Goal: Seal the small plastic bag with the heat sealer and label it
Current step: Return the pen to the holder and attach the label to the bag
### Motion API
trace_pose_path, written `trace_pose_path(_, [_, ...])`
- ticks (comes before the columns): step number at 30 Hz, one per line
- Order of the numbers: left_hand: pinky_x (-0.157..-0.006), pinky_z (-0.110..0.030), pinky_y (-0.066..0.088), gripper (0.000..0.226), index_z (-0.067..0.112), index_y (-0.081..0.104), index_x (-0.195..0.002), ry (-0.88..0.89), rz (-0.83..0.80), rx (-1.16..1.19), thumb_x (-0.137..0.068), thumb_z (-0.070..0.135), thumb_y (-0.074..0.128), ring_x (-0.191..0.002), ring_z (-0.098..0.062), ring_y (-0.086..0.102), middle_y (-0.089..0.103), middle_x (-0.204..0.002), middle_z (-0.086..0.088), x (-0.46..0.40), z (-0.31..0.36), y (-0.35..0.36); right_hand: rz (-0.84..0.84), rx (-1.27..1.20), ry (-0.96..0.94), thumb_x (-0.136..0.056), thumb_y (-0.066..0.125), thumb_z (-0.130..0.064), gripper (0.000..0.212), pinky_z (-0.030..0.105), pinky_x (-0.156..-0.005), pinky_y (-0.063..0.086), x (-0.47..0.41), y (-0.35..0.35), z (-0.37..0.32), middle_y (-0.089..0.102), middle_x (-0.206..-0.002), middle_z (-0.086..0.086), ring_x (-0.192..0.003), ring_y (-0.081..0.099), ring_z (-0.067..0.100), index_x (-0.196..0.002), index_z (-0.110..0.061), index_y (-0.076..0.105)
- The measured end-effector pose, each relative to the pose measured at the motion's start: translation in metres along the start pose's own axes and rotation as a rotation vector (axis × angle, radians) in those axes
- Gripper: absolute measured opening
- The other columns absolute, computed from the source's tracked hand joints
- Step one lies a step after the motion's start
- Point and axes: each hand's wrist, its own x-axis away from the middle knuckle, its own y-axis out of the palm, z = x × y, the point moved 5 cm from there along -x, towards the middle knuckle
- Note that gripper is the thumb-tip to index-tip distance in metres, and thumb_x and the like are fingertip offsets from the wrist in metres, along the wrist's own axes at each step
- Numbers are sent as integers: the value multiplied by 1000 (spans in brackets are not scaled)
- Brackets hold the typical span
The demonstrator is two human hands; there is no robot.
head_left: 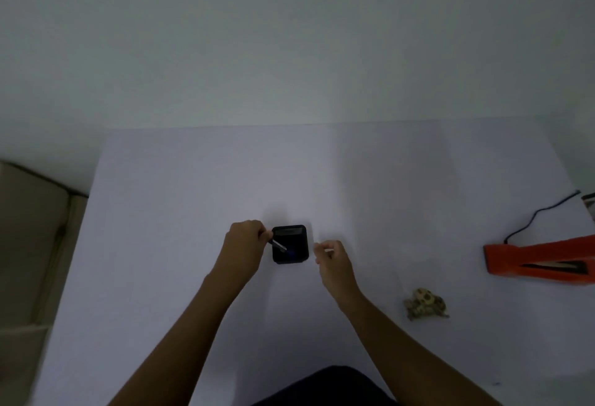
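**Pen at the black holder, bag by the right edge**

Your left hand is curled around a slim pen, pinching its upper end so the tip slants down into the square black holder that stands near the middle of the white table. Your right hand hovers just right of the holder, fingers loosely curled with the fingertips drawn together; whether they pinch something small is too blurred for you to tell. The small plastic bag, clear and packed with brownish pieces, lies on the table towards its right edge, well apart from both your hands. Beyond it, at the right edge, sits the orange heat sealer with its arm raised, and a black cord runs from its back end off the table.
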Motion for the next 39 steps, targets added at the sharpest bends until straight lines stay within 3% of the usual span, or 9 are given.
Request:
trace_pose_path(6, [-61,-27,44,25,5,69,-86,-40,-50,-11,-96,25,60,-68,-18,59,69,-80,-10,-19,-16,40,-48,28,-19,-98,57,-34,14,33,-64,49,-14,23,11,63,-86,3,-74,60,19,-98,-20,57])
trace_pose_path(11, [-55,-24,40,21,10,57,-85,-82,53,33,-96,29,59,-68,-18,56,62,-80,-5,-35,-24,50,-50,-56,-68,-101,56,-25,14,25,-53,52,-24,31,0,63,-83,9,-64,59,17,-100,-11,56])
trace_pose_path(16, [-71,-34,60,22,10,55,-106,-182,73,307,-95,29,60,-85,-22,67,67,-102,-12,-62,-24,56,-6,-95,-104,-103,52,-24,17,20,-59,58,-47,45,-26,67,-97,9,-72,69,19,-109,-8,56])
trace_pose_path(19, [-77,-26,52,37,4,51,-125,-174,68,387,-96,24,60,-101,-24,64,65,-118,-13,-85,-15,49,19,-139,-114,-103,51,-17,11,27,-64,61,-67,55,-52,66,-97,7,-79,70,24,-111,-11,55])
trace_pose_path(24, [-80,-23,40,36,7,51,-130,-103,49,374,-97,22,55,-107,-22,59,63,-122,-11,-128,-1,29,44,-114,-148,-100,49,-16,21,52,-79,61,-114,69,-85,69,-101,9,-90,70,29,-118,-18,61])
trace_pose_path(29, [-81,-24,39,35,7,50,-131,-102,29,355,-98,20,53,-110,-23,57,61,-127,-12,-154,1,21,17,-94,-177,-101,47,-12,32,53,-81,60,-141,70,-101,65,-119,14,-98,67,28,-131,-16,59])
trace_pose_path(33, [-78,-18,43,42,3,41,-137,-134,37,368,-99,19,52,-119,-28,56,56,-134,-15,-150,3,25,-15,-121,-221,-102,49,-11,34,51,-86,59,-132,59,-98,62,-108,6,-93,63,21,-134,-17,56])
trace_pose_path(36, [-98,-26,36,55,2,31,-145,-124,196,332,-97,16,55,-131,-31,44,45,-143,-19,-128,7,29,17,-44,-281,-102,49,-12,35,49,-90,58,-114,45,-78,62,-106,2,-100,63,22,-135,-18,57])
trace_pose_path(39, [-101,-32,40,47,6,42,-137,37,317,268,-93,14,59,-122,-28,47,50,-132,-15,-95,22,51,101,36,-304,-104,46,-15,31,41,-95,57,-85,22,-44,66,-119,6,-108,63,20,-132,-16,60])
